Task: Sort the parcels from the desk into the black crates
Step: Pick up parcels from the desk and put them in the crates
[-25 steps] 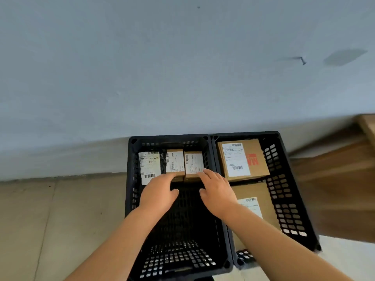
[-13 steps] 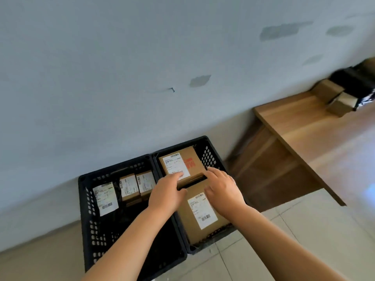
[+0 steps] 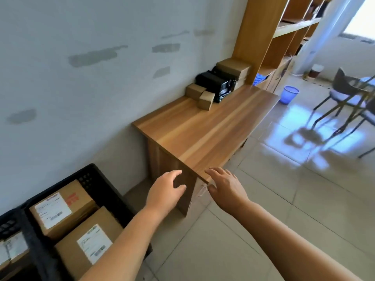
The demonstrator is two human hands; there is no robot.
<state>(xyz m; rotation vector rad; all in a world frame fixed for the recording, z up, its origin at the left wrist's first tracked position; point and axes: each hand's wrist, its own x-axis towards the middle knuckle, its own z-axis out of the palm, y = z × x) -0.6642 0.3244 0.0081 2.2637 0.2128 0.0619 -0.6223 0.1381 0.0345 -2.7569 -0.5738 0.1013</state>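
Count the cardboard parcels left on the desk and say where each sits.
4 at least, all at the desk's far end: two small boxes in front, two stacked boxes by the shelf. The black bags may hide more.

Both hands [image 3: 165,191] [image 3: 225,184] empty — fingers seemingly relaxed.

An office or small mailroom: a wooden desk [image 3: 205,128] against a patched wall, tall wooden shelving [image 3: 269,27], grey chairs [image 3: 345,88] on tiled floor, and labelled cardboard parcels [image 3: 60,209] in black crates [image 3: 113,191].
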